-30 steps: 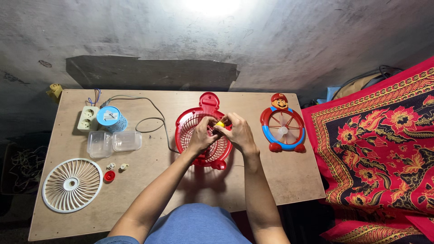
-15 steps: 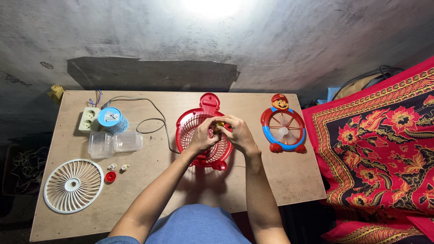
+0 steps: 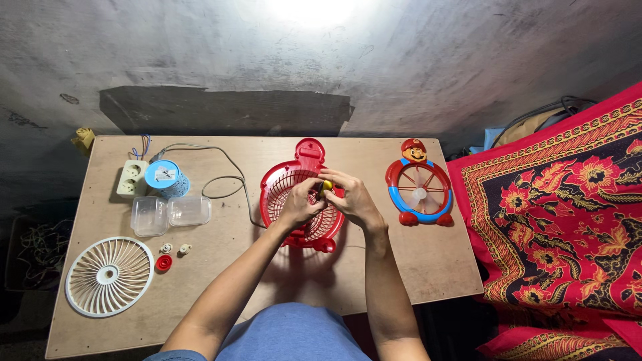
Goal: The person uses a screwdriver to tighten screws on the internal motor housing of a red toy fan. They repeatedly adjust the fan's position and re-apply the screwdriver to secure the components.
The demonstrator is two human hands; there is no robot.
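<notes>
Currently both hands are held together over the red fan housing (image 3: 294, 200), which lies flat on the wooden counter (image 3: 414, 261). A small yellow part (image 3: 328, 185) is pinched at the fingertips, right at the housing's centre; the right hand (image 3: 353, 198) has its fingers curled closed around it from the right, and the left hand (image 3: 302, 202) has its fingers bent and pressed in from the left. Which hand carries the load cannot be told.

Just right of the fingers, a second small fan (image 3: 419, 187) with a cartoon-figure top and blue-red ring is laid face up, untouched. A grey cable (image 3: 231, 179) is run from the housing's left edge toward a white power socket (image 3: 132, 177). Next to the socket, well left of the fingers, a blue cylindrical container (image 3: 167, 178) is seen, with an open clear plastic box (image 3: 170, 213) below it. Further left and nearer the body, a white fan grille (image 3: 110, 275) is laid flat, with a red cap (image 3: 163, 263) and two small white pieces (image 3: 175, 249) beside it. A red patterned cloth (image 3: 568, 214) is spread far right of the counter.
</notes>
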